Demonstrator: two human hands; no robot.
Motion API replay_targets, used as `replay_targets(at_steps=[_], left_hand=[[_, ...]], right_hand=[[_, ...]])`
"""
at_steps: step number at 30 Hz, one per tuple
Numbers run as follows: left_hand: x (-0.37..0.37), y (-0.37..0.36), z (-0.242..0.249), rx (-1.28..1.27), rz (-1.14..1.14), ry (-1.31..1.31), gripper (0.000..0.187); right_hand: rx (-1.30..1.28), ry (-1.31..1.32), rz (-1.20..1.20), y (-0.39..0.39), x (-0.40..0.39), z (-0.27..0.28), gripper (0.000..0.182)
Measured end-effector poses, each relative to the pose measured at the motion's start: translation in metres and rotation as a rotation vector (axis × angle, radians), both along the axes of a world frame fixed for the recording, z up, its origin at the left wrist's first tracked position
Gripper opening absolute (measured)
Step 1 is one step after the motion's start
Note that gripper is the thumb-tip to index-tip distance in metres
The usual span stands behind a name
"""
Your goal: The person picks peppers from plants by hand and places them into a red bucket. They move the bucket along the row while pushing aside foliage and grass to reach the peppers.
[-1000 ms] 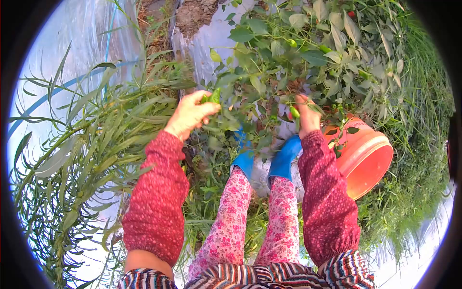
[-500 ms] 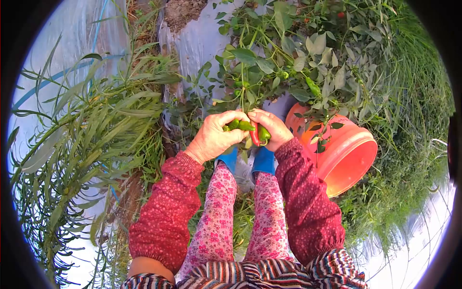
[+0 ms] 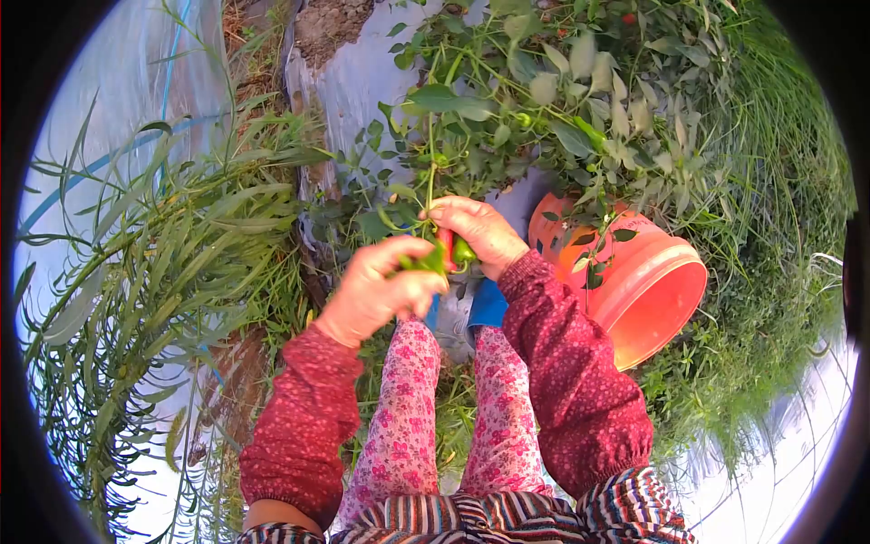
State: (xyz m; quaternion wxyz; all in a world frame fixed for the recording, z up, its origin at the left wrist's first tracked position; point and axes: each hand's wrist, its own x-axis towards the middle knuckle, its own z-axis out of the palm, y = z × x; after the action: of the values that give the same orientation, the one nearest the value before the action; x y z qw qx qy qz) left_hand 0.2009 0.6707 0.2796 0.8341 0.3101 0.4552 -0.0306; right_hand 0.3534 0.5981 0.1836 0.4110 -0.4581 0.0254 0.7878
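Observation:
My left hand [image 3: 376,288], somewhat blurred, is closed around green chili peppers [image 3: 430,260]; how many is hidden by the fingers. Just right of it, my right hand [image 3: 480,234] pinches a thin stem [image 3: 430,186] of the pepper plant between thumb and fingers. Below those fingertips a red chili pepper [image 3: 445,247] and a green chili pepper [image 3: 463,253] show side by side, close against the right hand. Whether they hang from the stem or are gripped, I cannot make out. The leafy pepper plant [image 3: 449,102] spreads above both hands.
An orange bucket [image 3: 654,265] lies tipped at the right, its mouth toward the lower right. Long-leaved plants [image 3: 213,213] fill the left side. Plastic sheeting [image 3: 349,86] covers ground at the top. Blue boots [image 3: 488,304] stand below the hands.
My left hand has drawn down and left, away from the right hand, with green peppers in it. My right hand has shifted slightly left and up, still at the stem.

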Motion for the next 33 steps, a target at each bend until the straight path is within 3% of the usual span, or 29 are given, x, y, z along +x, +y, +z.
replay_targets(at_steps=[1, 4, 7, 9, 11, 13, 16, 17, 19, 20, 23, 25, 28, 31, 33], left_hand=[[-0.004, 0.010, -0.002, 0.038, 0.116, 0.033, 0.018], [-0.009, 0.037, -0.020, 0.317, -0.019, 0.305, 0.017], [0.000, 0.033, -0.023, 0.159, -0.143, 0.269, 0.020], [-0.003, 0.029, -0.027, 0.182, -0.166, 0.279, 0.020], [-0.009, 0.030, -0.029, 0.168, 0.037, 0.310, 0.020], [-0.018, 0.036, -0.030, 0.149, 0.035, 0.246, 0.019], [-0.024, 0.045, -0.025, 0.114, 0.066, 0.185, 0.021], [-0.025, 0.047, -0.024, 0.119, 0.069, 0.185, 0.021], [-0.026, 0.051, -0.022, 0.084, 0.120, 0.134, 0.021], [-0.024, 0.052, -0.022, 0.077, 0.104, 0.124, 0.023], [-0.020, 0.053, -0.021, 0.048, 0.104, 0.074, 0.019], [-0.021, 0.054, -0.021, 0.062, 0.103, 0.082, 0.019], [-0.024, 0.056, -0.023, 0.054, 0.132, 0.082, 0.020], [-0.026, 0.057, -0.020, 0.087, 0.127, 0.094, 0.021], [-0.029, 0.059, -0.019, 0.118, 0.121, 0.149, 0.024]], right_hand=[[-0.003, 0.011, -0.003, 0.001, -0.002, 0.003, 0.021], [0.066, -0.101, -0.003, 0.007, -0.013, 0.003, 0.020], [0.082, -0.175, 0.044, 0.015, -0.017, 0.000, 0.020], [0.098, -0.213, 0.060, 0.020, -0.013, -0.001, 0.021], [0.126, -0.306, 0.035, 0.019, 0.000, 0.000, 0.023], [0.176, -0.504, -0.021, 0.019, 0.018, -0.003, 0.028], [0.096, -0.897, 0.216, 0.032, 0.039, 0.002, 0.034], [0.101, -0.898, 0.216, 0.038, 0.042, 0.002, 0.034], [0.232, -1.143, 0.590, 0.051, 0.045, -0.003, 0.037], [0.367, -1.175, 0.636, 0.052, 0.041, -0.017, 0.039], [0.528, -1.178, 0.647, 0.062, 0.029, -0.024, 0.037], [0.457, -1.064, 0.770, 0.070, 0.029, -0.021, 0.039], [0.432, -0.962, 0.713, 0.066, 0.028, -0.022, 0.038], [0.536, -1.140, 0.609, 0.054, 0.025, -0.017, 0.038], [0.372, -0.930, 0.568, 0.048, 0.030, 0.001, 0.039]])
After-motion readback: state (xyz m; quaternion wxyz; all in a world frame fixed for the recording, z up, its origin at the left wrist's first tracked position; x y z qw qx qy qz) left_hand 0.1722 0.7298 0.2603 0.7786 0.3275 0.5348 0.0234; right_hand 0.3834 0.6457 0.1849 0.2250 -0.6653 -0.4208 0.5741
